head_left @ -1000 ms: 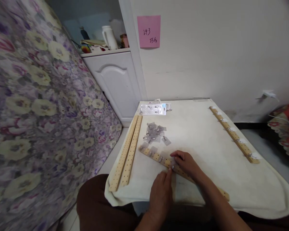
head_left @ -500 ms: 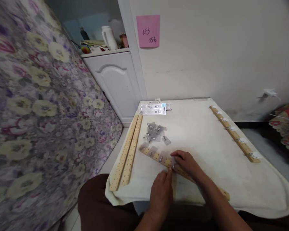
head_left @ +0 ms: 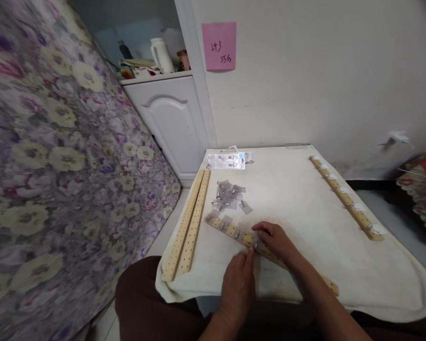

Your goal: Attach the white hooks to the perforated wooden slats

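A perforated wooden strip (head_left: pixel 230 230) lies slantwise across the front of the table, with several clear patches bearing small metal hooks along it. My left hand (head_left: pixel 238 277) is at its near edge, the index finger touching it beside a hook (head_left: pixel 256 246). Over the strip's far edge rests my right hand (head_left: pixel 272 237), fingers curled at the same hook; what they grip is too small to make out. My right forearm hides part of the strip. Beyond it lies a pile of clear hook patches (head_left: pixel 227 194), with one patch (head_left: pixel 245 207) apart.
Two bare perforated strips (head_left: pixel 195 222) lie along the table's left side. Another strip (head_left: pixel 360 219) with hooks and white patches lies on the right. Clear packaging (head_left: pixel 224 161) is at the back left. A floral curtain (head_left: pixel 64 166) hangs left of the table (head_left: pixel 287 189).
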